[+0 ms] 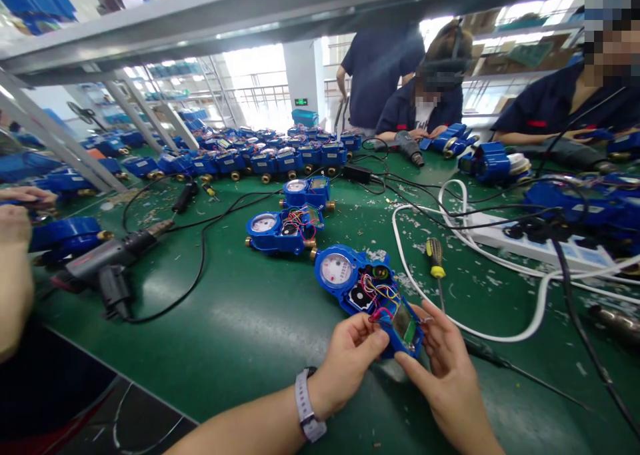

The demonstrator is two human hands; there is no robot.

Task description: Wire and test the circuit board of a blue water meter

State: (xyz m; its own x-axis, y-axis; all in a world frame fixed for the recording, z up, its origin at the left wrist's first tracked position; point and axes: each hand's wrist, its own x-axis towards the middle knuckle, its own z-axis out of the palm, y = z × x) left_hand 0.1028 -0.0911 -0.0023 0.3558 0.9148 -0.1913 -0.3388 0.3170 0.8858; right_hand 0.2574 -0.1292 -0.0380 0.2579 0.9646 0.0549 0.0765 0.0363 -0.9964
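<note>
A blue water meter (327,295) lies in front of me, its housing uncovered, with a round white dial and coloured wires (377,288) showing inside. At its near end a blue display cover (406,328) with a small screen is tilted up, joined to the body by wires. My left hand (350,355) pinches the cover's left edge beside the red wires; its fingertips are partly hidden. On the opposite side, my right hand (443,368) grips the cover between thumb and fingers. Two more meters, an opened one (265,231) and another (299,189), sit just beyond.
A yellow-and-black screwdriver (436,255) and white cable (530,335) lie to the right, near a power strip (540,241). At left rests a heat gun (115,261), near another person's arm (15,268). Rows of blue meters (260,161) and co-workers are behind; a metal shelf beam (250,21) spans overhead.
</note>
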